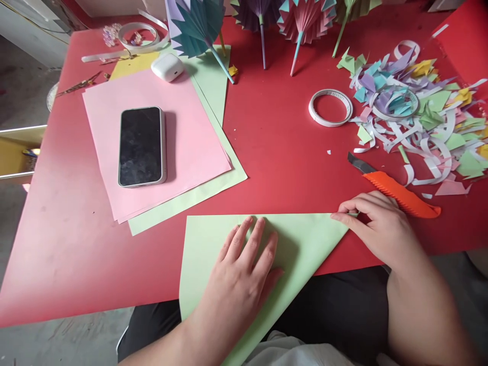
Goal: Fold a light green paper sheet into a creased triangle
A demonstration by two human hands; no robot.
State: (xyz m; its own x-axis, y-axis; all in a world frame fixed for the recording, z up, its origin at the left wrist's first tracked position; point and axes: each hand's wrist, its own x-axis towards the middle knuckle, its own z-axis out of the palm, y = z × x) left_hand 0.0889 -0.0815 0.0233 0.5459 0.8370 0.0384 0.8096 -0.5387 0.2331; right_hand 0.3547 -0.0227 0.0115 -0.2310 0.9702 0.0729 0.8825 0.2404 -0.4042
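A light green sheet of paper (206, 254), which looks folded into a triangle, lies at the table's front edge and hangs over it toward my lap. My left hand (244, 269) rests flat on the sheet with its fingers spread. At the sheet's right corner, my right hand (373, 223) pinches the paper between thumb and forefinger. Just beyond that hand is an orange utility knife (400, 195), its dark blade end pointing to the upper left.
On the red table (274, 152), a phone (140, 146) lies on pink paper sheets (190, 147), near a white earbud case (166, 67). A tape roll (330, 108) sits beside a heap of paper scraps (430, 112). Pleated paper fans (305, 20) stand at the back.
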